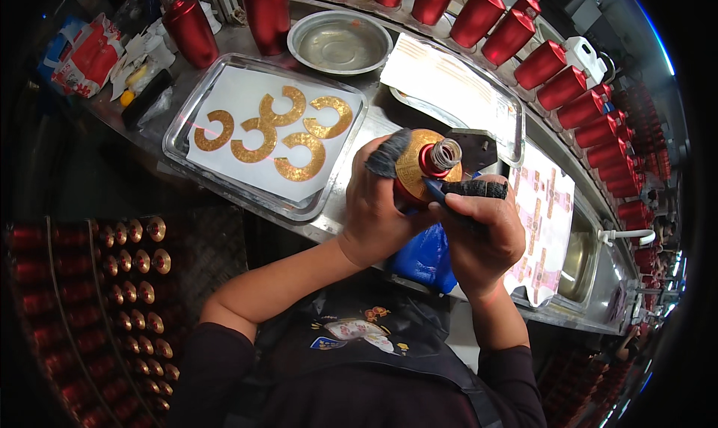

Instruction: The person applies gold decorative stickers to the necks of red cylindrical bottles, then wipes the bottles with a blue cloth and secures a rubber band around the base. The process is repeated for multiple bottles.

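Note:
Both my hands are raised over the near edge of the metal counter, around a red bottle [433,159] with a clear glass neck. A gold ring-shaped label [412,148] lies around the bottle's shoulder. My left hand [372,203] grips the bottle from its left side, with a dark cover on one finger. On the right side, my right hand [486,230] closes around a dark, pointed tool [436,189], its tip against the gold label near the neck. The tool's exact kind is hard to make out. Most of the bottle's body is hidden behind my hands.
Left on the counter, a metal tray [196,91] carries white paper with several gold C-shaped labels [299,157]. Behind it stands a water-filled metal basin [340,45]. Label sheets [540,211] lie right, beside a sink [580,267]. Red bottles [479,16] line the back; more fill racks [134,260] lower left.

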`<state>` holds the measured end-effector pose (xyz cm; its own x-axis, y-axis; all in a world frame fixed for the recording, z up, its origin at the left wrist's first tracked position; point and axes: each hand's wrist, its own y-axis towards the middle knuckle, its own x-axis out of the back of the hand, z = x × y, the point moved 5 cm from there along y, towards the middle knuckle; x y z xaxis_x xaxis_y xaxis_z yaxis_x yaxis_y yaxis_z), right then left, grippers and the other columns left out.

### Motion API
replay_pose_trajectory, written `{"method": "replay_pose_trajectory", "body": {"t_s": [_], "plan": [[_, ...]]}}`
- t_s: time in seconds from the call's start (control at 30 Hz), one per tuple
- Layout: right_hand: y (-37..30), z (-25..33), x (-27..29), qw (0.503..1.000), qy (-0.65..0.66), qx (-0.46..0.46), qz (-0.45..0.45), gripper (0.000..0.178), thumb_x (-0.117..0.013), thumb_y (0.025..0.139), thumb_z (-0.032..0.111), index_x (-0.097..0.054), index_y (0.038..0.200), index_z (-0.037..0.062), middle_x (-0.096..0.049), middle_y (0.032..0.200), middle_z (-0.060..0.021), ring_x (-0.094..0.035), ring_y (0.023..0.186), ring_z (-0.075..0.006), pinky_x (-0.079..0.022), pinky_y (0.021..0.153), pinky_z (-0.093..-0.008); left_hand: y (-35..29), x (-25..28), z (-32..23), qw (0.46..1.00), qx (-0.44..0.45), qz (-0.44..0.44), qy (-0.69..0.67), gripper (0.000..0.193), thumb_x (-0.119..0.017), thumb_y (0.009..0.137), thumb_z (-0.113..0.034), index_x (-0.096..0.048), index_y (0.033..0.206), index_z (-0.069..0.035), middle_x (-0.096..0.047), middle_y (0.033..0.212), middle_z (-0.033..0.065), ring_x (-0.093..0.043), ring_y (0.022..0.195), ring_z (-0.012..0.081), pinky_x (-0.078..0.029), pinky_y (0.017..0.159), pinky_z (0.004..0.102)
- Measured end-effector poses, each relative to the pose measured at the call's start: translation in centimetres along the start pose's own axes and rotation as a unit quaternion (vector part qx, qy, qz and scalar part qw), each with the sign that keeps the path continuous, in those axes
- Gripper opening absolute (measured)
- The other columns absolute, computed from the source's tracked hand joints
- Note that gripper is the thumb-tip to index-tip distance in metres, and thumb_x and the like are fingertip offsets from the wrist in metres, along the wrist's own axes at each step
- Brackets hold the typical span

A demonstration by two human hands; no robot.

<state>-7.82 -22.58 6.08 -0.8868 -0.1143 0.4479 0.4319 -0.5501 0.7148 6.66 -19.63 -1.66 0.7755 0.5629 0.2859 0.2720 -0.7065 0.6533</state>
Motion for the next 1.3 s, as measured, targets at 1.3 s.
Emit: {"method": "replay_pose_trajectory", "body": {"t_s": [1.3], "plan": [[4.1,-9.0,-2.0,0.948,0.136,-0.259,0.125,0.016,-0.077,0.085,0.005,-0.068,0.098,0.0009,-0.066,0.082,0.0006,-0.060,0.075,-0.0061,-0.047,0.066,-0.0206,2.8,2.5,2.3,0.928,0.105,0.315,-0.171,0.101,-0.097,0.059,-0.028,-0.045,0.143,-0.008,-0.057,0.133,0.0159,-0.059,0.123,0.0333,-0.046,0.106,0.0411]]}}
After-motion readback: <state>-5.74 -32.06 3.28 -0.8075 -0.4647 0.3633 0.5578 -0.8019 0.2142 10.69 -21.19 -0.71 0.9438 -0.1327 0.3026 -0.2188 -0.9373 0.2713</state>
